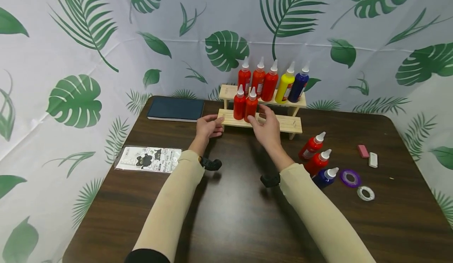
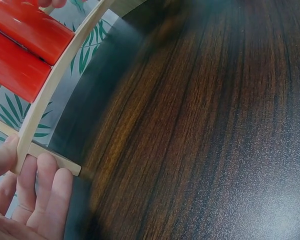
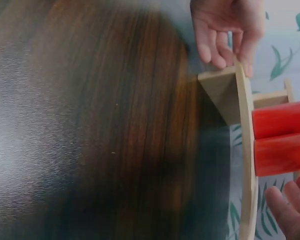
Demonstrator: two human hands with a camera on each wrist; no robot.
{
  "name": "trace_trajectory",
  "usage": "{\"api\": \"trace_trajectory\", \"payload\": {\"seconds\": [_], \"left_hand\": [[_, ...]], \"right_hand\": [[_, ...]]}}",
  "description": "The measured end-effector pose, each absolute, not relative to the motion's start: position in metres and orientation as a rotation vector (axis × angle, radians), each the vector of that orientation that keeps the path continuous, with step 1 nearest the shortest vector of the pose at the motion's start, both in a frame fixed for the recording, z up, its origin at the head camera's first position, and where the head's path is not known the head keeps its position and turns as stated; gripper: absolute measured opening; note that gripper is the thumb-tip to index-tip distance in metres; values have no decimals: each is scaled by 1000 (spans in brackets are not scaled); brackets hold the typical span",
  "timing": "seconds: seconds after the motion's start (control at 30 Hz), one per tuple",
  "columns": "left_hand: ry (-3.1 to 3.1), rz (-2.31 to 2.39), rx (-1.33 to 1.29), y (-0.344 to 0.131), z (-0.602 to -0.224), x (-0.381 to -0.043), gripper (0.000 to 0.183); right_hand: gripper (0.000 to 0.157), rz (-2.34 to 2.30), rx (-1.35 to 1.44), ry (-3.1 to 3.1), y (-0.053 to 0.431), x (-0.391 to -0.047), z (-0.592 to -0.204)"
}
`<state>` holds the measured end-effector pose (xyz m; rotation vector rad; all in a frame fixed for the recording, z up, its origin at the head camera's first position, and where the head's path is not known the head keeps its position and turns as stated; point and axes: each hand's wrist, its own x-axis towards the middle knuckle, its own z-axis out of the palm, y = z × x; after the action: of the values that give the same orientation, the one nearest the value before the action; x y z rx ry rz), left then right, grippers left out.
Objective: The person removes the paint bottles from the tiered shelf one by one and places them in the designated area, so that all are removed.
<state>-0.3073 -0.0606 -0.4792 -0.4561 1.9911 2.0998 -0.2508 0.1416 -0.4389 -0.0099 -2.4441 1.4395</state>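
My left hand (image 1: 209,127) pinches the left end of the lower step of a two-step wooden rack (image 1: 283,123); in the left wrist view its thumb lies above the board and its fingers below. Two red squeeze bottles with white nozzles, one on the left (image 1: 239,106) and one on the right (image 1: 251,107), stand side by side on that step. At the right bottle's base is my right hand (image 1: 267,131), its fingers spread and not curled round it. The right wrist view shows these fingers (image 3: 290,207) beside the bottle.
Red, yellow (image 1: 285,87) and dark blue bottles line the upper step. More red bottles (image 1: 311,148) and a blue one (image 1: 323,178) stand at right, near tape rolls (image 1: 350,178) and erasers (image 1: 363,151). A dark book (image 1: 175,109) and ruler set (image 1: 148,159) lie at left.
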Motion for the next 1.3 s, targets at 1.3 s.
{"api": "trace_trajectory", "payload": {"seconds": [1.3], "left_hand": [[2001, 2079, -467, -62, -479, -309, 38]], "right_hand": [[46, 1569, -245, -2145, 167, -192, -450]]}}
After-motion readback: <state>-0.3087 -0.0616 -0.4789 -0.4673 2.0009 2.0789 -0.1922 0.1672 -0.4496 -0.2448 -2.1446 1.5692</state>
